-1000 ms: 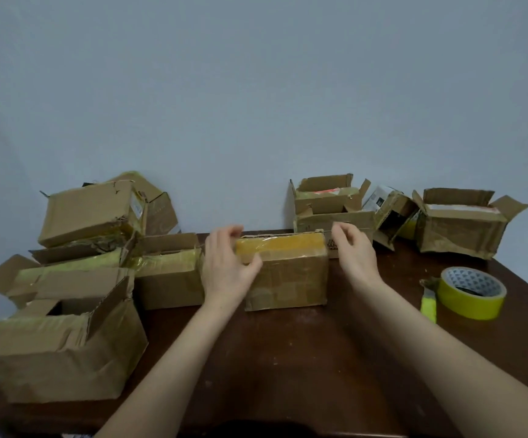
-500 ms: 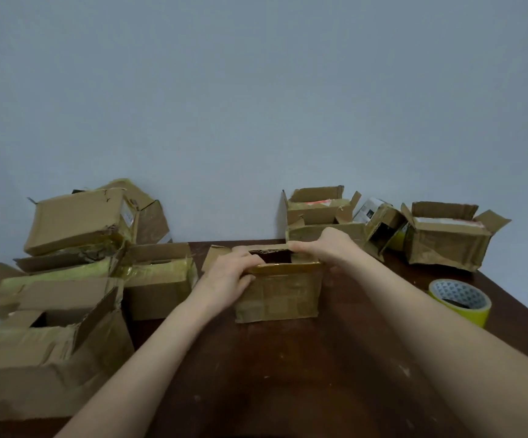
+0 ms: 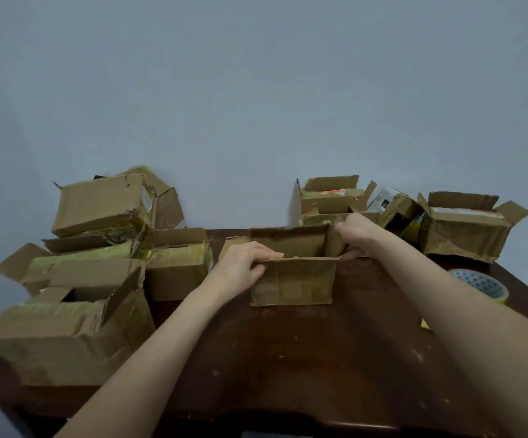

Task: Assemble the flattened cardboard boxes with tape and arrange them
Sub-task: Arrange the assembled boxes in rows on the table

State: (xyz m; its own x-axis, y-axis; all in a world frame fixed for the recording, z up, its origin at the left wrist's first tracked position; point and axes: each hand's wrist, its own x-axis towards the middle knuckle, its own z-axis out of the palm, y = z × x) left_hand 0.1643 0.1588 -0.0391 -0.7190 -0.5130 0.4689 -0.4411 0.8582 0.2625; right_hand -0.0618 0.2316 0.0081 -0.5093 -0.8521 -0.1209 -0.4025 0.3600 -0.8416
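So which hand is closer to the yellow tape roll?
Right. The right hand grips the open box at its right flap, on the side toward the tape roll. The left hand holds the box's left front edge, farther away.

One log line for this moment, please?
left hand: grips middle box front edge | right hand: grips right flap | tape roll: untouched

We found nothing legible. The white label [image 3: 146,201] on the stacked box [image 3: 98,205], well left of our left hand's [image 3: 243,263] fingers [image 3: 269,254], was a blur. The dark print [image 3: 385,204] on the white carton [image 3: 382,195], just beyond our right hand's [image 3: 356,230] fingers [image 3: 341,227], was too small. The open box [image 3: 291,279] that both hands gripped showed no writing.
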